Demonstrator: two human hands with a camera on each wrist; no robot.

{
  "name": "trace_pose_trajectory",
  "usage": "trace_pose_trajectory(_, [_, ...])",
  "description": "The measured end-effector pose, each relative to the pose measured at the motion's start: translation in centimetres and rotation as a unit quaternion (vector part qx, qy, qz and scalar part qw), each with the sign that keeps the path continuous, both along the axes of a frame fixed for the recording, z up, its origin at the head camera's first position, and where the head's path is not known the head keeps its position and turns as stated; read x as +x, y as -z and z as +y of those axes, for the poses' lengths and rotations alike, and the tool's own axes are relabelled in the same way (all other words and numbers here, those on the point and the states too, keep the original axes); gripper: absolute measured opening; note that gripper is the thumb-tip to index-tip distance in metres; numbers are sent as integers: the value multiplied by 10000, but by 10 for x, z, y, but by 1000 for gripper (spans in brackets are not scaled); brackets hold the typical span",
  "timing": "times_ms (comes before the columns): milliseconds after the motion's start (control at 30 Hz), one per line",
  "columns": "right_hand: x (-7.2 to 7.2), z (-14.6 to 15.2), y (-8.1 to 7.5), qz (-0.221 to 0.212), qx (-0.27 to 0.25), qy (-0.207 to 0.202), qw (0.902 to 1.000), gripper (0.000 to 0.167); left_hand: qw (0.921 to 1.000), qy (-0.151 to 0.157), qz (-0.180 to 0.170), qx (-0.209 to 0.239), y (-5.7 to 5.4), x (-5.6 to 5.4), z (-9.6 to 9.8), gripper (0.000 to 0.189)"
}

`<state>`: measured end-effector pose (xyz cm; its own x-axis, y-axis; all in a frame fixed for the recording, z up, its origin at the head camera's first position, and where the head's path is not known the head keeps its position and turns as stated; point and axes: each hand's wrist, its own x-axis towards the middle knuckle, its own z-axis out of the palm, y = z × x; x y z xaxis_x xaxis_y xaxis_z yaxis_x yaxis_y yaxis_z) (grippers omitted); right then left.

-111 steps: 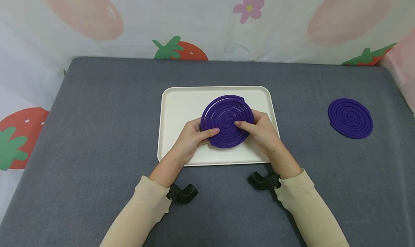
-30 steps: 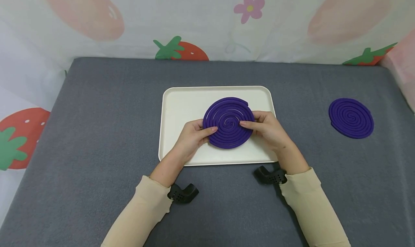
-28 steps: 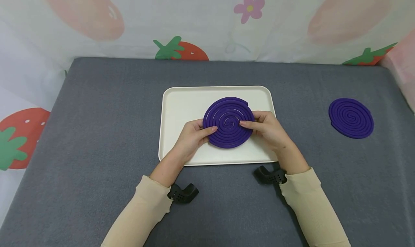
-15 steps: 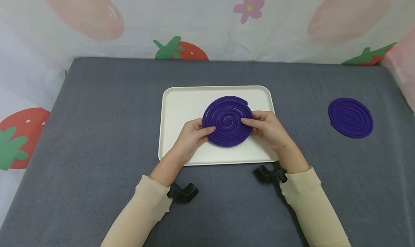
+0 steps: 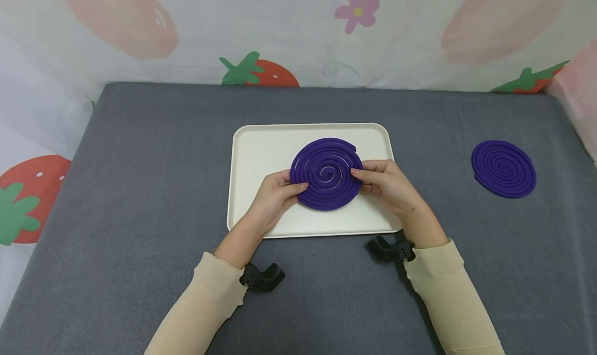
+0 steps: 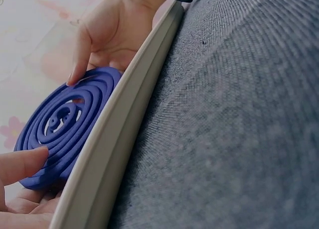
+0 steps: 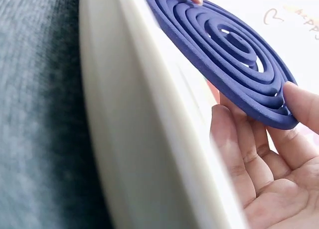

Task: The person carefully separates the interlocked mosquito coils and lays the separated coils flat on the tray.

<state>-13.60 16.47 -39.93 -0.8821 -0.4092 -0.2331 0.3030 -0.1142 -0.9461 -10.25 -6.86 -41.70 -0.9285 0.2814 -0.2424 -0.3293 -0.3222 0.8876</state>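
Observation:
In the head view, a purple spiral coaster (image 5: 326,194) is held up over a cream tray (image 5: 247,189), tilted, with narrow gaps between its coils near the centre. My left hand (image 5: 275,194) pinches its lower left edge, thumb on top and fingers beneath. On the opposite edge my right hand (image 5: 384,181) pinches the rim, thumb on the face. The right wrist view shows the coils of the coaster (image 7: 234,84) spread apart, and the fingers of my right hand (image 7: 279,184) curl under it. In the left wrist view, light comes through the coaster (image 6: 94,107) near its centre.
A second purple spiral coaster (image 5: 503,169) lies flat on the grey cloth (image 5: 448,132) to the right of the tray. Behind the table hangs a white curtain (image 5: 298,28) printed with strawberries and a flower. A black camera mount sits at each wrist.
My right hand has shifted right, its thumb sliding from near the coaster's centre out to the right edge. The coaster has moved slightly left and up, and gaps show at its middle.

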Motion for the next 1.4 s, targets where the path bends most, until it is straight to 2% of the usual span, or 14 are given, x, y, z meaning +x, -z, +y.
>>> trace_pose_trajectory(367, [1, -2, 0, -14, -62, -15, 10000, 32, 9999, -37, 94, 12, 0, 1, 1, 36])
trace_pose_trajectory(700, [2, -6, 1, 36, -66, 4, 10000, 30, 9997, 96, 111, -218, 0, 1, 2, 34])
trace_pose_trajectory(933, [4, -9, 1, 11, -117, -26, 9999, 31, 9990, 299, 240, -222, 0, 1, 2, 49])
trace_pose_trajectory(1100, [5, -13, 2, 63, -284, -150, 9995, 32, 9993, 187, 264, -171, 1, 1, 2, 53])
trace_pose_trajectory(1300, [7, -19, 3, 38, -54, -181, 9998, 24, 9996, -16, 273, -44, 2, 1, 1, 49])
trace_pose_trajectory(1400, [8, -21, 3, 42, -80, -161, 9998, 23, 9997, 16, 233, 118, 1, 2, 0, 49])
